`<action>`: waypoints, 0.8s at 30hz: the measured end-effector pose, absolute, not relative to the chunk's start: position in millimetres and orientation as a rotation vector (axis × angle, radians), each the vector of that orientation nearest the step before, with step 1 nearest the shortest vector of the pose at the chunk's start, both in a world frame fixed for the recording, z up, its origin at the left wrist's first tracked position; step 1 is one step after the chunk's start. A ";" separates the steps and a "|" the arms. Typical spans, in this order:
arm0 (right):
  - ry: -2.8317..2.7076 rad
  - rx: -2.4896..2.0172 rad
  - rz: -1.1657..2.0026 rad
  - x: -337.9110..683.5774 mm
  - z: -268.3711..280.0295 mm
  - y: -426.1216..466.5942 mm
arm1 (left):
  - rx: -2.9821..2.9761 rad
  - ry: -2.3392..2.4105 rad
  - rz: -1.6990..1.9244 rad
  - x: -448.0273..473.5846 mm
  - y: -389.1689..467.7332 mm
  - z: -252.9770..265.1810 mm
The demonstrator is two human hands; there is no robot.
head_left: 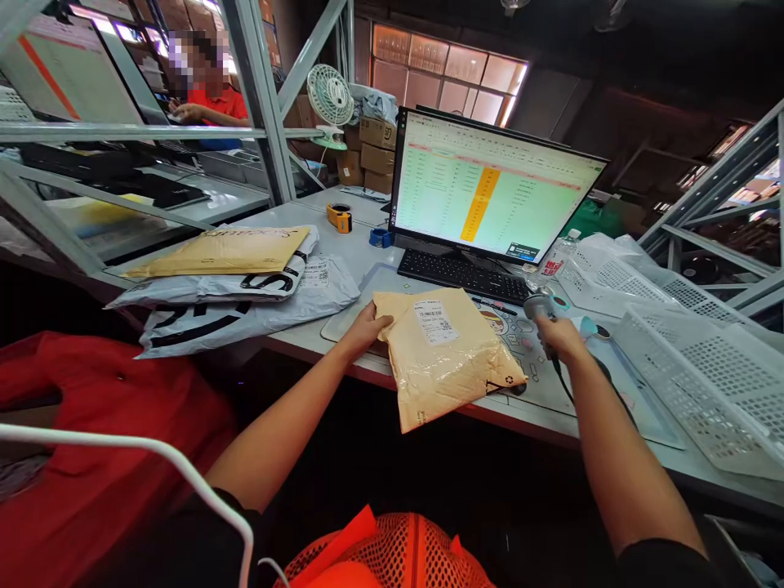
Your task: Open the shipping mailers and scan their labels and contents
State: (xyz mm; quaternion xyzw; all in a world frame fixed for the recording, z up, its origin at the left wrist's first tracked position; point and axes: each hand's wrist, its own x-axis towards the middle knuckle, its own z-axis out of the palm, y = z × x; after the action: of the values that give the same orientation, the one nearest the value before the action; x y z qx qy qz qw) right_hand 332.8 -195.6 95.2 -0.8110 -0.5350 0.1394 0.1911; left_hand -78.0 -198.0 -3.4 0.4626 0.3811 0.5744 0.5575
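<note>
My left hand [366,331] grips the left edge of a yellow padded mailer [450,367], thumb on top. A white shipping label [436,322] with a barcode and a square code faces up on it. The mailer rests partly on the desk [367,214] and juts over its front edge. Off to the right, my right hand [560,336] is wrapped around a grey barcode scanner [540,304], whose dark cable hangs below. The scanner's head points toward the monitor, right of the mailer. Fingers of the right hand are partly hidden.
Stacked mailers [238,278] lie on the left of the desk. A monitor [490,184] and black keyboard [462,276] stand behind. White plastic baskets [704,367] and a bottle [560,251] are on the right. Across the metal frame sits another person [224,102] in red.
</note>
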 end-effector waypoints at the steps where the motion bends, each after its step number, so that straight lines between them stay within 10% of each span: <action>1: -1.489 -2.143 0.550 333.0 109.2 -202.6 | 1.095 0.898 1.354 -78.0 -197.8 -3.4; 6: -1.419 -1.489 1.367 313.2 171.8 -248.0 | 1.114 0.929 1.355 -78.2 -197.7 -3.8; 14: -1.499 -1.464 1.578 260.9 184.1 -259.6 | 1.129 0.946 1.355 -79.3 -198.3 -6.1; 24: -1.587 -1.902 0.624 319.4 105.8 -218.0 | 1.135 1.004 1.348 -81.6 -192.1 -9.4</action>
State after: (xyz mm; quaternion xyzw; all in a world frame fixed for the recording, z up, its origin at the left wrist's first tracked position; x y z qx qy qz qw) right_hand 319.4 -218.0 105.8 -0.7128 -0.5947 0.2340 0.2891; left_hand -81.6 -192.1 -9.4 0.4751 0.4202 0.5644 0.5283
